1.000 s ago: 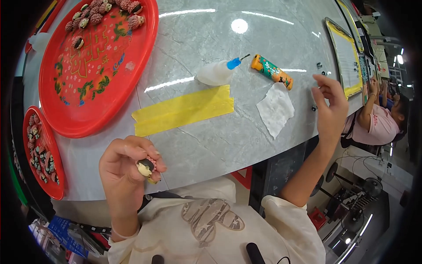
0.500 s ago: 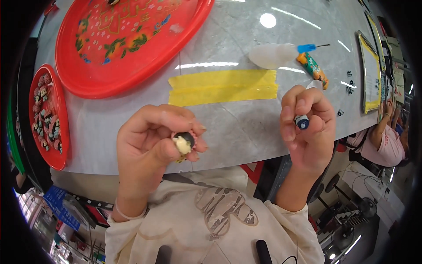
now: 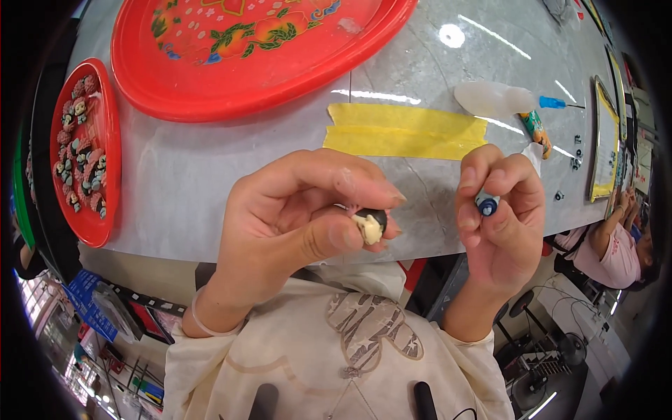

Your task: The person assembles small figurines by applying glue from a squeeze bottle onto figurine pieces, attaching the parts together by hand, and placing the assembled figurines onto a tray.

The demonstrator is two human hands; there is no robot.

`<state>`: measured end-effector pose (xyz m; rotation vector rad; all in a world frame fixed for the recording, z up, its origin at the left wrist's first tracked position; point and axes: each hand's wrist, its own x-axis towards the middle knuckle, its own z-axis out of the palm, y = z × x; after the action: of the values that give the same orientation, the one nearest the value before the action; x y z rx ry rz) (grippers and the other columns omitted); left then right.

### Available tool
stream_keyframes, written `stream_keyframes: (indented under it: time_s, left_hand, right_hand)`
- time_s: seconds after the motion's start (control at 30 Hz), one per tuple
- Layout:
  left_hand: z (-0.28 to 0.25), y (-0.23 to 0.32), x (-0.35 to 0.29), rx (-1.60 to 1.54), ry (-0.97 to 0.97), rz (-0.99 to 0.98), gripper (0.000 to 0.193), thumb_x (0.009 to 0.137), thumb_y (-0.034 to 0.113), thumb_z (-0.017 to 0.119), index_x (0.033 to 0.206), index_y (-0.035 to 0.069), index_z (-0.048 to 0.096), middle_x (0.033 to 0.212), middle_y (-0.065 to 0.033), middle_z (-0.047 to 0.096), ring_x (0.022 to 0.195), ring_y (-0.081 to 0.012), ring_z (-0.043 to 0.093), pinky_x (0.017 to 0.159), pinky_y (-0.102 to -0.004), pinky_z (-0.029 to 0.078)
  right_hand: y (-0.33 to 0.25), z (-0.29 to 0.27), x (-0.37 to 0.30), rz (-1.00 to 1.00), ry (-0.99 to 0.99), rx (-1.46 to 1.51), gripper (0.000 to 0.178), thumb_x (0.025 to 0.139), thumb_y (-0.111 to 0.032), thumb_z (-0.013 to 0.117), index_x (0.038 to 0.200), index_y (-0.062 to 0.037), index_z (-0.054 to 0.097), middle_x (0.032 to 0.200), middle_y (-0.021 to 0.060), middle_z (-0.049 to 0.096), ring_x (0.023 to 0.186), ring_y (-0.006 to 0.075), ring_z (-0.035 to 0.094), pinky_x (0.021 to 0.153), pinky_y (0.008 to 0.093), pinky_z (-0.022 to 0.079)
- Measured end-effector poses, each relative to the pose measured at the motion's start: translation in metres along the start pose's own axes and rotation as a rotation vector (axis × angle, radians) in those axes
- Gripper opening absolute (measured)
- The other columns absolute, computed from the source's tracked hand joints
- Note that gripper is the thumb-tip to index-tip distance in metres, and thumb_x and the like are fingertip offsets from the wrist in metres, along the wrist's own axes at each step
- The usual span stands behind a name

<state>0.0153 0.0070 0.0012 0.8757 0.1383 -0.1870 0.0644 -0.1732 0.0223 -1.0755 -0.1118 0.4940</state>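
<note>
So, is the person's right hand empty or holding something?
Holding: a small dark-blue and pale piece shows, pinched in the right hand.

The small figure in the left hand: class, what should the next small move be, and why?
Probably move the blue piece in the right hand toward the figure in the left hand: each is already held, and a gap separates them.

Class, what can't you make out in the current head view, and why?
All in the head view:
Figurine: far side hidden by the left hand.
Blue piece: back hidden by the right hand.
White paper: partly behind the right hand.
Large red tray: cut off by the upper edge.
Dark bits: too small to identify.
</note>
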Motion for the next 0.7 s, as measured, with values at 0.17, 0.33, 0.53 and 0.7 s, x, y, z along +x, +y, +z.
stream_keyframes:
  time_s: [0.17, 0.33, 0.53, 0.7]
  left_hand:
    - [-0.001, -0.001, -0.001, -0.008, -0.002, -0.012, 0.032, 0.071, 0.025, 0.063, 0.087, 0.001, 0.047, 0.087, -0.0148, 0.048, 0.068, -0.0183, 0.057, 0.052, -0.0192, 0.048]
    - [-0.001, -0.002, -0.001, 0.009, 0.0, -0.005, 0.032, 0.071, 0.024, 0.063, 0.087, 0.001, 0.047, 0.086, -0.015, 0.049, 0.067, -0.018, 0.056, 0.052, -0.021, 0.048]
    - [0.001, -0.002, -0.001, -0.006, 0.033, 0.02, 0.035, 0.07, 0.024, 0.065, 0.087, 0.001, 0.045, 0.084, -0.0153, 0.05, 0.065, -0.0173, 0.056, 0.051, -0.0213, 0.047]
    - [0.001, -0.002, -0.001, -0.02, 0.046, 0.006, 0.037, 0.067, 0.023, 0.067, 0.087, 0.001, 0.045, 0.083, -0.0137, 0.052, 0.069, -0.0161, 0.056, 0.053, -0.0208, 0.047]
  right_hand:
    - [0.003, 0.005, 0.001, -0.05, 0.025, -0.037, 0.023, 0.072, -0.015, 0.063, 0.084, -0.0041, 0.047, 0.088, 0.0135, 0.045, 0.063, 0.0123, 0.046, 0.049, 0.0164, 0.04]
    - [0.002, 0.006, 0.002, -0.027, 0.045, -0.189, 0.022, 0.071, -0.014, 0.064, 0.081, -0.005, 0.047, 0.086, 0.0129, 0.046, 0.062, 0.0125, 0.046, 0.045, 0.0168, 0.037]
    - [0.006, 0.013, 0.0, -0.145, 0.038, -0.283, 0.022, 0.07, -0.012, 0.064, 0.082, -0.0029, 0.048, 0.085, 0.0146, 0.047, 0.056, 0.013, 0.047, 0.043, 0.0176, 0.038]
    - [0.006, 0.012, 0.004, -0.338, -0.129, -0.572, 0.023, 0.066, -0.009, 0.067, 0.08, -0.001, 0.05, 0.08, 0.017, 0.051, 0.061, 0.0151, 0.051, 0.051, 0.0193, 0.043]
